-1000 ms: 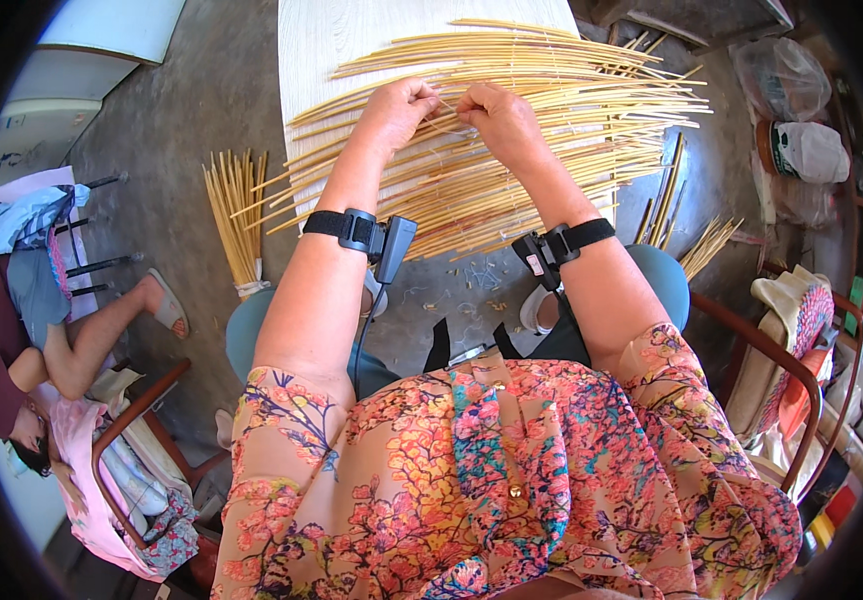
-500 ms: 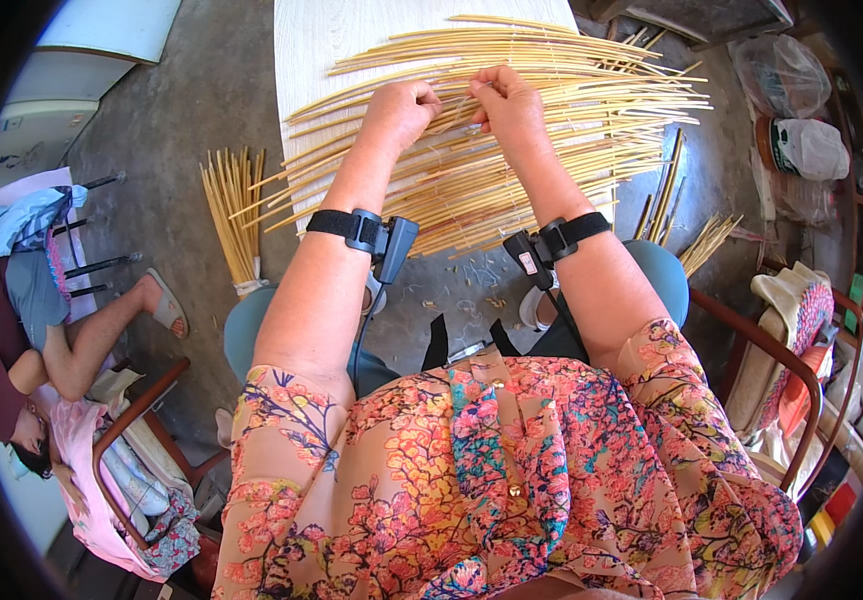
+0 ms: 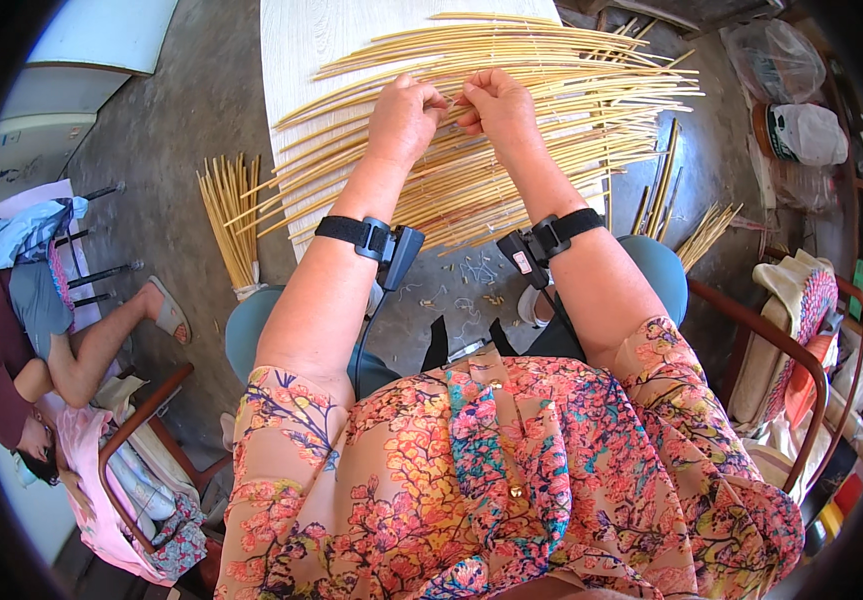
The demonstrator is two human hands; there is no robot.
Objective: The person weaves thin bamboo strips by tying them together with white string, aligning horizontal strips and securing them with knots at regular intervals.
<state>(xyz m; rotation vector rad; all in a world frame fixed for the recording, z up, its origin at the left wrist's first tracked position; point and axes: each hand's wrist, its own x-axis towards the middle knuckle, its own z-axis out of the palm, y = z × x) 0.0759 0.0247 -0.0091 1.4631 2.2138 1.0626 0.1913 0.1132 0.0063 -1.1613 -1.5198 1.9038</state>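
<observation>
A mat of thin yellow sticks (image 3: 581, 125), joined by fine cross threads, lies spread on the white wood-grain table (image 3: 296, 40). Its stick ends overhang the table on both sides. Over the mat's middle, my left hand (image 3: 403, 120) is closed, thumb and fingers pinched together. Close beside it, my right hand (image 3: 503, 108) makes a similar pinch, and the fingertips of both hands nearly meet just above the sticks. Whatever lies between the fingers is too small to name. Each wrist wears a black strap with a small device.
Bundles of sticks stand at left (image 3: 231, 215) and right (image 3: 708, 238) of the table, with dark sticks (image 3: 659, 190) nearby. Scraps (image 3: 471, 270) litter the floor. A person (image 3: 11, 350) sits at far left. Wooden-armed chairs flank me. Bagged containers (image 3: 806, 135) stand at far right.
My hands have drawn closer together, the right one moving left toward the left hand. The whole view has shifted slightly; the mat lies as before.
</observation>
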